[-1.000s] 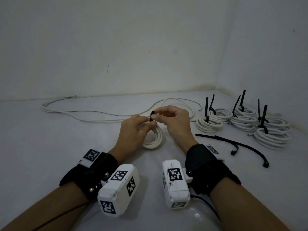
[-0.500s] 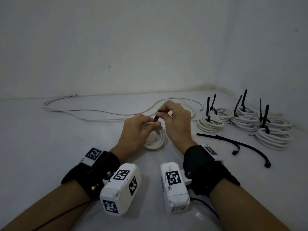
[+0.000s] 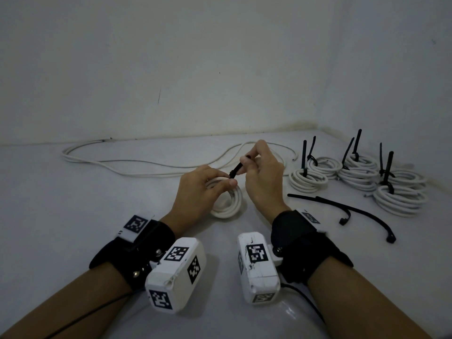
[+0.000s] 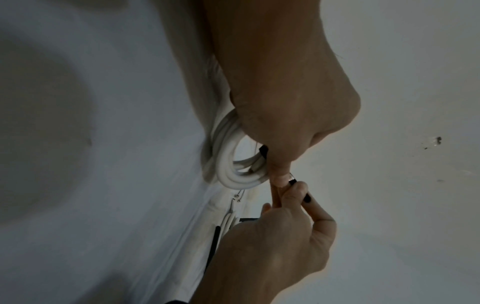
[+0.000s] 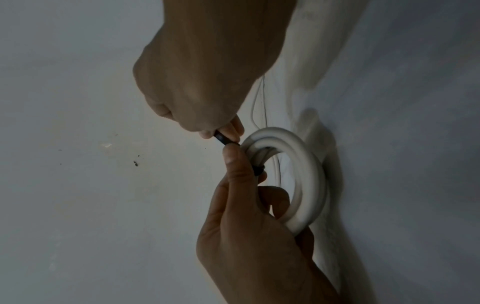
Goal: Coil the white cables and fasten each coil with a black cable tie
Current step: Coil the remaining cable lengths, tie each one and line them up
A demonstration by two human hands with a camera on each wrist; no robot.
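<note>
Far left on the bench (image 3: 73, 216) lies a long loose white cable (image 3: 117, 165), not coiled yet. We think it comes next.

Our left hand (image 3: 195, 192) holds the white coil (image 3: 227, 204) low, just above the bench, w/ fingers curled round the strands & thumb pressing at the tie's head. That grip is clenched on the coil.

Our right hand (image 3: 263, 174) sits a bit higher, wrist bent, fingers curled. Its grip pinches the tail of the black cable tie (image 3: 236, 170) & the tail points up & to the right.

To do this step well, we think we should pull the tail straight & slow, and keep the strands bunched so none slips out.

On the right sit the done coils (image 3: 354, 177), each w/ a tie sticking up. Two spare ties (image 3: 342, 209) lie near them.
</note>
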